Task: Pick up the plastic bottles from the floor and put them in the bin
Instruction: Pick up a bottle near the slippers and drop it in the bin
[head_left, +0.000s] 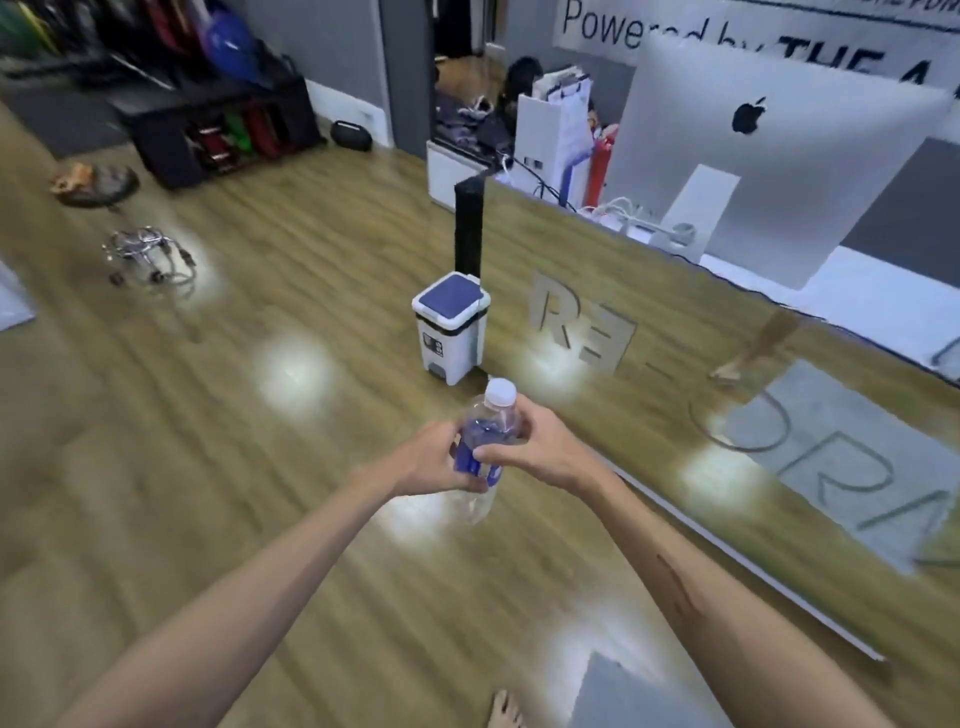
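Wooden floor (208, 467), lidded bin (451, 326) closed, clear bottle (485, 447) gripped by left hand (434, 460) and right hand (537, 447)

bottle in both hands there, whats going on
A person stands on the wood floor holding a clear plastic bottle with a blue label and white cap. Both the left hand and the right hand grip it around the middle. The small white bin with the blue lid stands ahead by the counter, lid closed. The bottle is not yet in the bin.
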